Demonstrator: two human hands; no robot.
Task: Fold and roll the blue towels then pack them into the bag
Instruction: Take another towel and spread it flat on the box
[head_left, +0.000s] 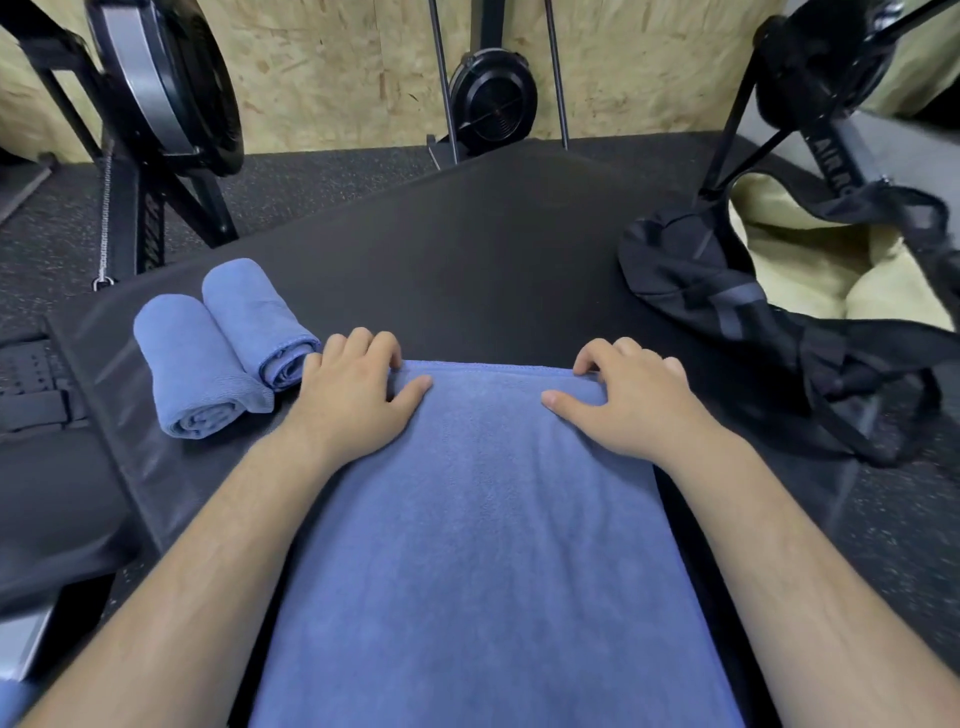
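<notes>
Now the left hand (353, 397) and right hand (631, 402), fingers (363, 343) seemingly curled over the towel (483, 519) edge, should roll it tight and even.

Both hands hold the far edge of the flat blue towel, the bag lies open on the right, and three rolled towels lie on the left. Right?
Two, not three: the head view shows only the left roll and the right roll there. The rest stands: left hand and right hand hold the far edge of the flat blue towel; the bag lies open.
</notes>
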